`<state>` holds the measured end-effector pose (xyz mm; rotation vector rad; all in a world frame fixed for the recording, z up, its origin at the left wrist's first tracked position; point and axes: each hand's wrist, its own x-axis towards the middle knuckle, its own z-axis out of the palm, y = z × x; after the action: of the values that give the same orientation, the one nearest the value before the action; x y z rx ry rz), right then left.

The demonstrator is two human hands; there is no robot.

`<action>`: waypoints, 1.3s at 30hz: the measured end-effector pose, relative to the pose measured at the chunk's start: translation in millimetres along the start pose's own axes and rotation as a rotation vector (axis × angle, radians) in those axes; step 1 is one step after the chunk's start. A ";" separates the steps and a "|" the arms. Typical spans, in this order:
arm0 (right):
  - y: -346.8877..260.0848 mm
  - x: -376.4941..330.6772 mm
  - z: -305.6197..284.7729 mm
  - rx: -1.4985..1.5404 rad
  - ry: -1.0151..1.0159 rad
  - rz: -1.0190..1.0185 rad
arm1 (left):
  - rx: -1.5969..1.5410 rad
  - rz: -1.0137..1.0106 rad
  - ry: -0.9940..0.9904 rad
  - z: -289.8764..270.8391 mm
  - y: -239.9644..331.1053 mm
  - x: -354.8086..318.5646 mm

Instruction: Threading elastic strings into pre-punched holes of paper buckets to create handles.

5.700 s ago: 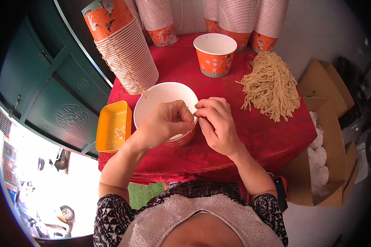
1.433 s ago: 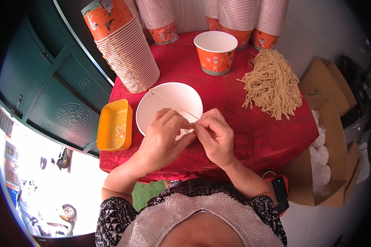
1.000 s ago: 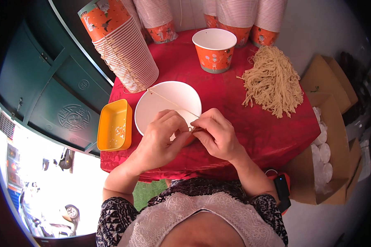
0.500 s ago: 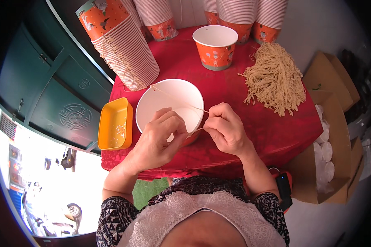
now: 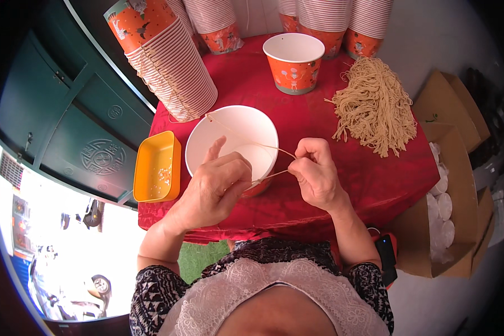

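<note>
A paper bucket (image 5: pixel 199 143), white inside and orange outside, stands in front of me with its mouth tilted my way. A thin beige string (image 5: pixel 267 147) runs from a hole at its far left rim across the opening to my right hand (image 5: pixel 316 171), whose thumb and fingers pinch it. From there the string doubles back to the near rim, where my left hand (image 5: pixel 215 185) is closed at the bucket's edge. The left forefinger is raised; the left fingertips are partly hidden, and the string's end reaches them.
A yellow tray (image 5: pixel 145 182) with small white bits sits at the left. Behind it leans a tall stack of buckets (image 5: pixel 173 73) with strings. Another orange bucket (image 5: pixel 294 70) and a heap of beige strings (image 5: pixel 375 106) lie farther back on the red cloth (image 5: pixel 375 187). Cardboard boxes (image 5: pixel 465 213) stand right.
My right hand has moved slightly right and its string now bows in a loop. My left forefinger has lifted away from the other fingers.
</note>
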<state>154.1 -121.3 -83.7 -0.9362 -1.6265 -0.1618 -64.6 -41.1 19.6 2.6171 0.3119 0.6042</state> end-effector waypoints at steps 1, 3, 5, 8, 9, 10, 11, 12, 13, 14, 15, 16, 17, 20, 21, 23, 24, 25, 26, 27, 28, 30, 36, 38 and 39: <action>1.0 -1.1 -0.2 -0.022 -0.012 -0.003 | -0.016 -0.011 -0.013 -0.7 -0.9 -0.1; 3.8 1.0 1.1 -0.041 0.004 -0.044 | -0.034 -0.023 -0.025 -1.4 -3.2 -0.1; 4.0 0.9 0.7 -0.062 0.018 -0.087 | -0.046 -0.033 -0.027 -1.8 -5.5 -0.4; -1.4 2.7 -1.7 -0.063 -0.056 -0.024 | 0.051 -0.055 -0.055 -6.5 -6.5 -4.6; -7.7 6.1 -2.7 -0.081 -0.092 0.026 | 0.057 -0.057 -0.044 -6.1 -4.9 -5.3; -13.2 9.4 -4.1 -0.102 -0.128 0.083 | 0.142 -0.014 0.104 -1.7 -4.1 -5.0; -20.6 17.0 -5.5 -0.124 -0.139 0.055 | 0.229 0.029 0.253 1.0 -4.0 -6.4; -28.9 24.3 -6.4 -0.148 -0.147 0.027 | 0.291 0.044 0.312 0.7 -5.0 -11.7; -31.3 27.4 -5.1 -0.189 -0.174 -0.005 | 0.240 0.034 0.446 4.2 -5.4 -17.4; -29.9 30.1 -2.0 -0.236 -0.188 -0.067 | 0.189 0.026 0.581 9.2 -6.6 -24.1; -29.8 34.0 3.5 -0.276 -0.202 -0.135 | 0.156 0.016 0.710 13.4 -7.6 -33.8; -31.7 37.6 6.0 -0.321 -0.192 -0.160 | 0.135 -0.013 0.753 17.3 -5.7 -41.5; -30.7 37.6 5.3 -0.323 -0.193 -0.175 | 0.115 -0.043 0.797 20.3 -3.3 -49.0; -28.9 38.6 5.9 -0.273 -0.200 -0.171 | 0.100 -0.038 0.845 26.9 -4.0 -69.2; -26.3 36.5 6.4 -0.234 -0.118 -0.156 | 0.114 -0.033 0.848 30.2 -9.5 -76.1; -22.8 37.7 8.2 -0.154 0.068 -0.139 | -0.006 -0.102 0.928 40.2 -14.9 -84.9; -24.6 37.1 10.6 -0.117 0.140 -0.079 | -0.134 -0.175 0.991 45.7 -19.0 -89.1; -26.0 34.1 13.0 -0.080 0.212 -0.019 | -0.165 -0.223 0.955 48.6 -25.9 -92.3; -25.4 29.6 13.9 -0.069 0.242 0.030 | -0.167 -0.215 0.965 50.8 -29.0 -91.9; -29.2 27.8 17.6 -0.060 0.239 0.018 | -0.413 -0.313 0.958 50.9 -26.2 -90.0; -34.1 26.6 23.5 -0.002 0.287 0.094 | -0.662 -0.407 0.940 51.3 -23.4 -87.4; -41.3 22.3 31.9 0.070 0.326 0.196 | -0.755 -0.362 0.966 47.7 -15.8 -77.1; -47.8 9.5 61.4 0.310 0.359 0.230 | -0.792 -0.221 1.006 41.6 -17.4 -66.8; -49.5 9.1 66.4 0.383 0.342 0.244 | -0.767 -0.138 1.099 40.9 -17.6 -65.3; -49.7 9.2 67.3 0.454 0.326 0.260 | -0.768 -0.136 1.100 37.6 -20.2 -68.2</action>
<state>70.8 -111.6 -77.0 -0.7147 -1.1598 0.2184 -109.6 -57.9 -44.9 1.3347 0.4439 1.6678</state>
